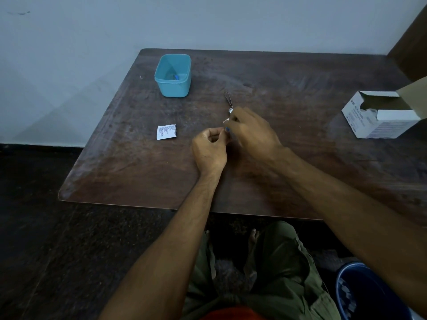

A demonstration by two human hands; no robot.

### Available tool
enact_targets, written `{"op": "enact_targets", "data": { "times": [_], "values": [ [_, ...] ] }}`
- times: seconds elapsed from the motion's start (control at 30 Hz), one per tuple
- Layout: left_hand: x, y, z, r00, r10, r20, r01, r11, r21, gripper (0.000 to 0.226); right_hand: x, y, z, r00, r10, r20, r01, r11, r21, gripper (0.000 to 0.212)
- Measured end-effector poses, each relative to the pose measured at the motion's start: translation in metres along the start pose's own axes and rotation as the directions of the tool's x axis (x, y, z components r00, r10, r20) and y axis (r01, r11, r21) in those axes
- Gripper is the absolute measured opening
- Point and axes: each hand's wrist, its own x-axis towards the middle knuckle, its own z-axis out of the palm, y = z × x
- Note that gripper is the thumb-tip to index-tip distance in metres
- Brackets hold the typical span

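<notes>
Left hand [209, 151], right hand [253, 132]: bare. Left forearm [184, 227], right forearm [342, 192]: bare down to lower frame edge, fine hair showing on left. Trousers [284, 273] at lower centre: olive-green, loose, creased. Orange-red cloth [231, 314] at bottom edge, possibly shirt hem. Bare toes [253, 235] above trousers, dim.

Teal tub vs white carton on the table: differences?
The teal tub is plain plastic with rounded corners; the white carton is printed cardboard. The teal tub stands far left, the white carton at the right edge with its flap raised. Both are open-topped.
</notes>
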Motion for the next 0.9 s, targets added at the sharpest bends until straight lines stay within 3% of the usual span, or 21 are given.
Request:
{"op": "enact_targets", "data": {
  "times": [0.17, 0.27, 0.3, 0.37, 0.43, 0.47, 0.57, 0.7, 0.9],
  "values": [
    [-0.002, 0.003, 0.001, 0.998, -0.030, 0.050, 0.035, 0.995, -0.098, 0.006, 0.008, 0.025, 0.005, 0.981, 0.191, -0.017, -0.190, 0.981, 0.047, 0.025],
    [-0.003, 0.006, 0.000, 0.997, -0.042, 0.066, 0.051, 0.989, -0.136, 0.003, 0.008, 0.022, 0.004, 0.950, 0.296, -0.095, -0.257, 0.920, 0.296, 0.023],
    [-0.003, 0.007, 0.000, 0.997, -0.044, 0.069, 0.054, 0.988, -0.142, 0.003, 0.008, 0.020, 0.003, 0.918, 0.376, -0.124, -0.291, 0.853, 0.433, 0.022],
    [-0.004, 0.008, -0.001, 0.996, -0.047, 0.076, 0.057, 0.988, -0.146, 0.005, 0.011, 0.021, 0.000, 0.797, 0.597, -0.091, -0.374, 0.606, 0.702, 0.018],
    [-0.005, 0.009, -0.001, 0.995, -0.049, 0.086, 0.063, 0.985, -0.163, 0.006, 0.014, 0.022, -0.001, 0.662, 0.749, 0.026, -0.400, 0.325, 0.857, 0.013],
    [-0.005, 0.010, -0.002, 0.994, -0.058, 0.091, 0.074, 0.981, -0.182, 0.007, 0.013, 0.023, 0.000, 0.618, 0.783, 0.072, -0.399, 0.233, 0.887, 0.011],
    [-0.005, 0.013, -0.003, 0.985, -0.124, 0.119, 0.151, 0.955, -0.254, 0.009, 0.005, 0.014, 0.004, 0.602, 0.781, 0.167, -0.407, 0.120, 0.906, 0.011],
    [-0.005, 0.015, -0.004, 0.972, -0.165, 0.168, 0.205, 0.943, -0.263, 0.009, 0.000, -0.005, 0.013, 0.637, 0.736, 0.230, -0.435, 0.097, 0.895, 0.011],
    [-0.007, 0.016, -0.006, 0.966, -0.146, 0.212, 0.194, 0.955, -0.226, 0.015, 0.003, -0.023, 0.009, 0.628, 0.734, 0.258, -0.375, -0.005, 0.927, 0.008]
  ]
}}
